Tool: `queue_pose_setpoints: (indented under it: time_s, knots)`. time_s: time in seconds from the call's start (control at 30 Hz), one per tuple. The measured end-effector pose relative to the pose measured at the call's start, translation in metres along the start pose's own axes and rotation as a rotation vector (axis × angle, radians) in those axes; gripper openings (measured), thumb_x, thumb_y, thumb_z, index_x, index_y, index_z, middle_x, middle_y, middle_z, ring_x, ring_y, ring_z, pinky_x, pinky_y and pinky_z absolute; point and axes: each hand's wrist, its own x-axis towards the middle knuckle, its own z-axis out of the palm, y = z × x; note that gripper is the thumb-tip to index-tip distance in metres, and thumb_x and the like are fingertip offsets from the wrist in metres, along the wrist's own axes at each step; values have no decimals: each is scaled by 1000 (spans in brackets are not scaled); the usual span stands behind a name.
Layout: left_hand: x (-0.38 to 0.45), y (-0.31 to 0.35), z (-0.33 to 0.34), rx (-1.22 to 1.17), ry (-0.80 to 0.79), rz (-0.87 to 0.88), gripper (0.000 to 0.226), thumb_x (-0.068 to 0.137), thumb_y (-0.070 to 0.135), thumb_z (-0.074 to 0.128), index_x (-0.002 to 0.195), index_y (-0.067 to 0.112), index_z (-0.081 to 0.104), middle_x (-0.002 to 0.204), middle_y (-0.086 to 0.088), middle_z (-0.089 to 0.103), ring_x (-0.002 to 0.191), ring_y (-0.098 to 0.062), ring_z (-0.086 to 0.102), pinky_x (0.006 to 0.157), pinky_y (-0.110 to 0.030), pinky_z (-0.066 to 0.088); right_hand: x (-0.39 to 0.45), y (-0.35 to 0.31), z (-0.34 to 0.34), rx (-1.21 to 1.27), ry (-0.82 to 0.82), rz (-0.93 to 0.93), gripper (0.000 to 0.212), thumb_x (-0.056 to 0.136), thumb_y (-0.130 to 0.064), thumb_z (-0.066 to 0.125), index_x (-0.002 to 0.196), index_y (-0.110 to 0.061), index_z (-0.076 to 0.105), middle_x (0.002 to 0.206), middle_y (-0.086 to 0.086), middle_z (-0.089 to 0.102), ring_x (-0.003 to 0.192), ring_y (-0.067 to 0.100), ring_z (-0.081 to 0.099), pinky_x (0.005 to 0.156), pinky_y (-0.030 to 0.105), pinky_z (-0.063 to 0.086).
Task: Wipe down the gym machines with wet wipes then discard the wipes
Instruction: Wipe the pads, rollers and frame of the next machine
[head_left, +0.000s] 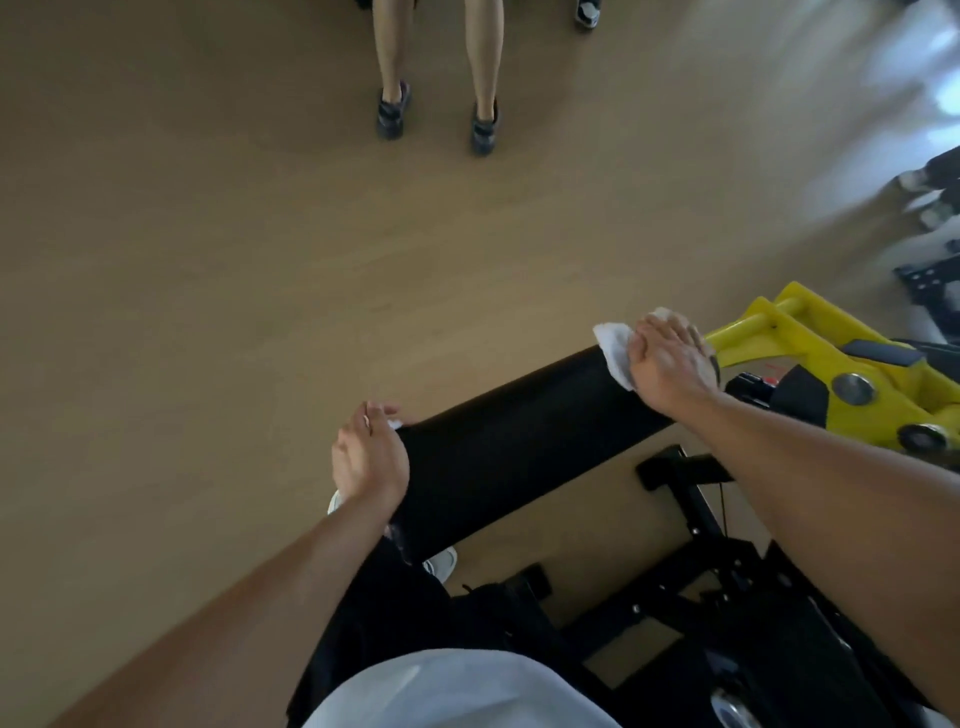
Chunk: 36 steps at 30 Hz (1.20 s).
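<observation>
A black padded roller (519, 441) of a gym machine runs from lower left to upper right, joined to a yellow arm (810, 353). My right hand (670, 364) presses a white wet wipe (615, 353) around the roller's far right end. My left hand (369, 457) is cupped over the roller's near left end, and a small bit of white wipe (395, 423) shows under its fingers. How the left fingers hold that wipe is hidden.
The machine's black frame (701, 545) stands below the roller on the tan wooden floor (208, 260). Another person's legs and dark shoes (436, 114) stand at the top centre. More equipment (930, 234) sits at the right edge. My white shoe (441, 564) shows under the roller.
</observation>
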Motion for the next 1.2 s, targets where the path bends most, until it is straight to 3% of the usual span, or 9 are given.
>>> queue_pose_setpoints:
  time_s: [0.13, 0.37, 0.47, 0.63, 0.77, 0.93, 1.07, 1.13, 1.2]
  knots:
    - [35, 6, -2, 41, -247, -179, 38, 104, 16, 36, 114, 12, 72, 123, -11, 68, 113, -32, 60, 91, -34, 49, -81, -113, 12, 61, -116, -250, 44, 107, -42, 22, 111, -24, 61, 119, 1, 66, 109, 17, 58, 103, 38, 46]
    - [79, -7, 8, -341, -270, -385, 31, 103, 24, 49, 123, 7, 66, 127, -11, 68, 108, -24, 68, 71, -28, 51, -161, -170, 38, -18, -83, -687, 51, 110, -42, 22, 154, -22, 38, 156, -3, 42, 150, 18, 26, 126, 37, 6]
    - [41, 10, -11, -350, -109, -135, 31, 99, 28, 36, 96, 19, 65, 94, 0, 78, 80, -10, 72, 69, -27, 49, -113, -101, 29, -1, 11, -415, 52, 110, -42, 14, 155, -27, 36, 161, -6, 35, 153, 14, 18, 125, 33, 0]
    - [-26, 17, -29, -63, -222, 246, 39, 107, 33, 30, 101, 31, 69, 86, 29, 66, 85, -11, 60, 78, -32, 44, -49, 12, 0, 103, 5, 214, 59, 109, -46, 11, 164, -25, 11, 171, -6, 1, 157, 17, -7, 127, 38, -4]
    - [-17, 14, -18, -15, -157, 176, 39, 106, 29, 31, 100, 30, 69, 85, 18, 68, 96, -21, 61, 88, -36, 48, -94, -77, 24, 141, 12, 18, 62, 108, -47, 6, 160, -20, 24, 170, 1, 13, 157, 21, -6, 127, 39, -6]
    - [50, 11, -11, 185, -411, -44, 35, 105, 13, 40, 128, 11, 67, 133, -20, 63, 122, -35, 58, 97, -37, 45, -195, -201, 58, 41, -92, -602, 58, 107, -43, 29, 158, -17, 28, 164, -1, 29, 155, 15, 10, 128, 39, -1]
    - [52, 9, -6, -217, -465, -223, 30, 103, 12, 41, 117, 4, 66, 92, -8, 75, 79, -19, 70, 74, -30, 53, -151, -168, 50, 6, -19, -593, 37, 103, -41, 46, 137, -27, 51, 139, -3, 55, 138, 18, 42, 123, 42, 25]
    - [52, 4, -7, -362, -420, -283, 28, 96, 15, 41, 105, 8, 66, 90, -10, 77, 74, -22, 72, 85, -38, 59, -115, -126, 35, 15, 30, -441, 21, 102, -41, 51, 118, -29, 55, 116, -3, 58, 119, 20, 54, 109, 43, 45]
    - [42, 5, -14, -364, -279, -193, 30, 95, 27, 37, 101, 20, 66, 89, -3, 79, 84, -20, 74, 93, -49, 57, -75, -67, 22, -14, 98, -229, 34, 106, -39, 39, 134, -26, 51, 138, 0, 53, 132, 23, 46, 116, 43, 34]
